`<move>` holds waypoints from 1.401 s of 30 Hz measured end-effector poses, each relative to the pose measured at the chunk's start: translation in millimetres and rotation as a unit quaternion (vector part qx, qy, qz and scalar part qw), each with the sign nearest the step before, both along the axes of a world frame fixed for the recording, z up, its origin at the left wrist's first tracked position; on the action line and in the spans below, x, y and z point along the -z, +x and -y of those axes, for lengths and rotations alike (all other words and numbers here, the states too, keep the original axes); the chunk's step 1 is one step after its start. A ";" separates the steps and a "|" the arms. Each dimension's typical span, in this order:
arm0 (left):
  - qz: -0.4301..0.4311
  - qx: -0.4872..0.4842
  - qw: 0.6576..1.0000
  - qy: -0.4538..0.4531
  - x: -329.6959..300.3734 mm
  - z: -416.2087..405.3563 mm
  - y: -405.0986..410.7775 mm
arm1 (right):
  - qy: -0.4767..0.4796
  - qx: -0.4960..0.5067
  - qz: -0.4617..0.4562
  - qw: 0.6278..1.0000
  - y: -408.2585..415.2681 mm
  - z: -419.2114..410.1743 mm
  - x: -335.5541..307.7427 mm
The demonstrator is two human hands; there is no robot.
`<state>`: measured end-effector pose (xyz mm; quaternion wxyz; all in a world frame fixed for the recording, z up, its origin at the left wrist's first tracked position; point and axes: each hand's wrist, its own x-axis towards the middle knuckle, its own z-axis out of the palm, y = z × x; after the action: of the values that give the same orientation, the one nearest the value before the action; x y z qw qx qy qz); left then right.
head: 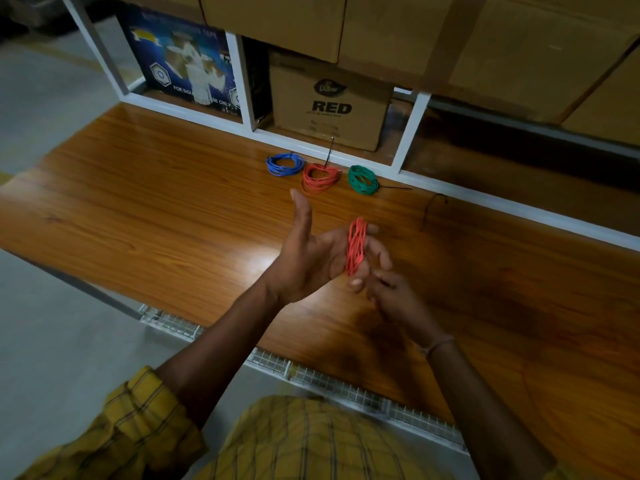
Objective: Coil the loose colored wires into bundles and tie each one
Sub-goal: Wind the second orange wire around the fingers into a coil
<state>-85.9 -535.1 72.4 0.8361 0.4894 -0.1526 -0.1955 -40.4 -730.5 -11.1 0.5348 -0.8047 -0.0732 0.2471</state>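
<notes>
A glossy wood-grain tabletop [145, 188] runs beneath a white metal shelf frame [412, 129] stacked with cardboard boxes, one box printed "RED" [329, 105], beside a blue printed carton [183, 60]. A grey floor [52, 306] lies to the left, and a white wire-mesh tray [346, 389] lines the table's near edge.

Above the table, the left hand [308, 258] is palm up with its thumb raised, its fingers passing through a red wire coil [356, 245] wound around them. The coil is a narrow oval of thin, smooth strands, its long axis running roughly toward and away from the person.

The right hand [391, 292] is just beside the coil's near end with fingers curled; I cannot tell whether it pinches a strand.

By the shelf lie three round bundles in a row: blue [284, 164], red [319, 178], green [363, 180]. A thin black tie [431, 209] lies to their right.
</notes>
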 end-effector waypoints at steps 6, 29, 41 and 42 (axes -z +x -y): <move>0.005 -0.089 0.996 0.024 3.0 -8.4 19.6 | -0.058 -0.188 -0.029 0.980 -42.3 -0.4 -37.2; 0.031 0.132 0.987 0.085 0.2 -13.2 -14.2 | -0.022 -0.004 0.099 0.995 39.2 3.8 -50.8; 0.012 -0.116 0.991 0.070 4.2 -19.0 14.4 | -0.085 -0.256 0.003 0.963 -64.8 -8.2 -54.2; 0.006 -0.116 0.988 0.100 6.9 -19.7 15.9 | -0.081 -0.274 0.004 0.958 -64.4 -4.5 -66.8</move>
<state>-70.0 -515.4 65.5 0.7988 0.5863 -0.0791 -0.1086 -104.7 -726.0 55.7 0.3790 -0.7956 -0.2727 0.3860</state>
